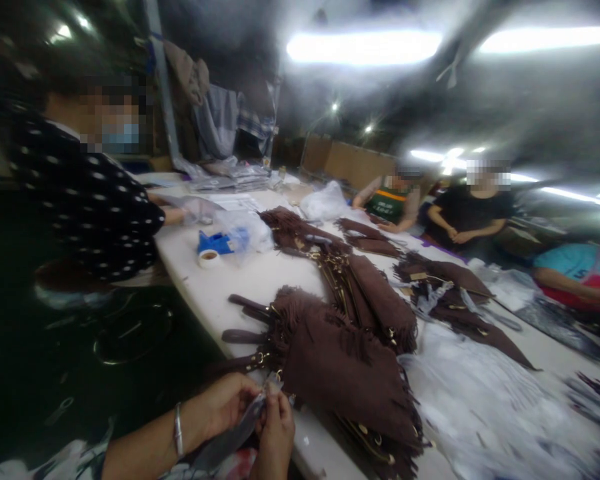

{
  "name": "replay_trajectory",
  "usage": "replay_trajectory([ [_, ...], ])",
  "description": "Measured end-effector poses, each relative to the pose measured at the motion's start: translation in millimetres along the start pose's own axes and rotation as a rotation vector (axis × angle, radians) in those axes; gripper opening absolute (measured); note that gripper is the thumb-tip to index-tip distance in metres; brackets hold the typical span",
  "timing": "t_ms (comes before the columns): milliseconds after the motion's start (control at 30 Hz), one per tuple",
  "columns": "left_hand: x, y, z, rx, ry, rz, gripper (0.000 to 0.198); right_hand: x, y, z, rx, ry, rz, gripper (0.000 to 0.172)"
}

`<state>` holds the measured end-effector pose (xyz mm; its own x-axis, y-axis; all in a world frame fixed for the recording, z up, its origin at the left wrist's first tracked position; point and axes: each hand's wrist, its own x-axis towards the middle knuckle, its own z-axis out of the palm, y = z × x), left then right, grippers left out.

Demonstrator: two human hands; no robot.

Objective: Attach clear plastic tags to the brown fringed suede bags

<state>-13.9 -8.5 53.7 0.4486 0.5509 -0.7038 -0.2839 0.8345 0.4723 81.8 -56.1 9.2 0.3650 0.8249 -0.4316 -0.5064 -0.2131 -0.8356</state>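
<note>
Low in the head view, my left hand and my right hand are close together, fingers pinched on the end of a grey strap. The strap hangs down between them toward my lap, and its surface looks smooth, perhaps wrapped in film. A small bit of metal shows near my fingertips, too blurred to make out. Just beyond my hands lies a pile of brown fringed bags with gold zips and rings. Brown wrist straps stick out from the pile's left side.
More brown bags lie along the white table. Clear plastic bags are heaped at right. A blue tape dispenser and a tape roll sit near the left edge. Several co-workers are around the table, one in polka dots at left.
</note>
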Motion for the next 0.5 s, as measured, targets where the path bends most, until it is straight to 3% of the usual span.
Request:
replay_trajectory([
  [133, 2.2, 4.0, -5.1, -0.046, -0.053, -0.088, 0.002, -5.1, -4.0, 1.1, 0.092, -0.046, 0.098, 0.054],
  [333, 1.8, 8.2, 1.7, -0.049, -0.112, -0.154, 0.005, -11.5, -9.0, 3.9, 0.131, -0.051, 0.107, 0.047],
  [433, 1.9, 0.6, 7.6, -0.039, -0.055, -0.085, 0.005, -9.3, -5.2, 3.7, 0.147, -0.052, 0.12, 0.048],
  [500, 2.6, -10.0, 10.2, -0.059, 0.009, 0.077, 0.006, -7.3, -1.3, 3.4, 0.162, -0.051, 0.119, 0.049],
])
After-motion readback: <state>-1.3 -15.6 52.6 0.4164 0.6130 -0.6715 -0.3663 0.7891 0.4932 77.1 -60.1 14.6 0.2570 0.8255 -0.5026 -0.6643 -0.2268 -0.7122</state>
